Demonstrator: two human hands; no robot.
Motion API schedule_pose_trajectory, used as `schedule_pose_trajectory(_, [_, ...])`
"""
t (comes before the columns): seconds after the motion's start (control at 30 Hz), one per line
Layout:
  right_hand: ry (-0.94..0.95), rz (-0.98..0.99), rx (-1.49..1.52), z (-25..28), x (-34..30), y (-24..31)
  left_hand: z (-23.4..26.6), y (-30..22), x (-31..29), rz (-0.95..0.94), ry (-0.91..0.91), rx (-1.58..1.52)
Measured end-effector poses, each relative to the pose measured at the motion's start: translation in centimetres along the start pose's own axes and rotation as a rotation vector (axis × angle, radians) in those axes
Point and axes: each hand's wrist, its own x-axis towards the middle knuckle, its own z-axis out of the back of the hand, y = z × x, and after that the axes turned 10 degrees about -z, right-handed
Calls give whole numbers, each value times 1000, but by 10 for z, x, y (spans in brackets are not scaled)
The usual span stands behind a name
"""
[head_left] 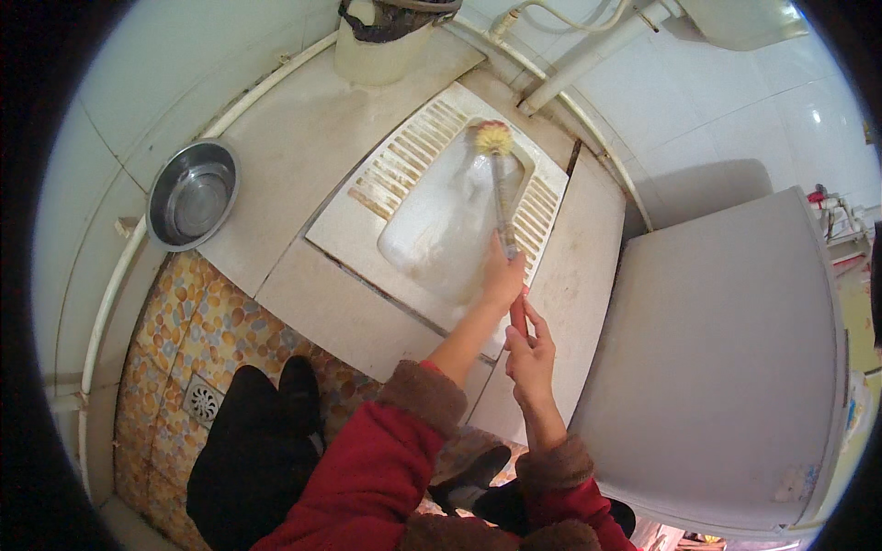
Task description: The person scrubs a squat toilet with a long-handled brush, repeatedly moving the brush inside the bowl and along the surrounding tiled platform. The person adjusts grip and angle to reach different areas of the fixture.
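Note:
A toilet brush (pixel 501 195) with a yellow bristle head slants over a white squat toilet (pixel 342 227). Its bristles lie at the far end of the toilet's basin, where they appear to touch the surface. My left hand (pixel 503 277) is wrapped round the middle of the brush's handle, above the near right part of the toilet. Closer to me, my right hand (pixel 533 358) grips the handle's reddish end. Wet-looking white streaks cover the basin. Parts of the handle are hidden by my fingers.
A metal basin (pixel 193 196) rests by the left wall. A lined waste bin (pixel 384 46) stands at the back. Pipes (pixel 579 69) run along the walls. A large grey cabinet-like box (pixel 717 367) borders the right side. A floor drain (pixel 202 401) lies beside my feet, below the raised step.

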Motion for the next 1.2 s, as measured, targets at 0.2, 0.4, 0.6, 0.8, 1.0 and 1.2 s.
schedule_pose_trajectory(0.2, [-35, -81, 85, -4, -34, 4, 4, 4, -20, 185, 131, 117])
schedule_pose_trajectory(0.4, [-142, 247, -627, 65, -21, 56, -39, 7, -30, 409, -8, -494])
schedule_pose_trajectory(0.6, [-453, 570, -1244, 77, 13, 195, -101, -11, 30, 479, 16, -1122])
schedule_pose_trajectory(0.8, [-437, 634, -1424, -23, 60, 230, -46, -12, 110, 403, 35, -856])
schedule_pose_trajectory(1.0, [-436, 631, -1420, 3, 44, 216, -53, -14, 77, 466, -17, -959])
schedule_pose_trajectory(1.2, [-416, 572, -1388, -4, 57, 175, -26, 6, 84, 529, 32, -731])
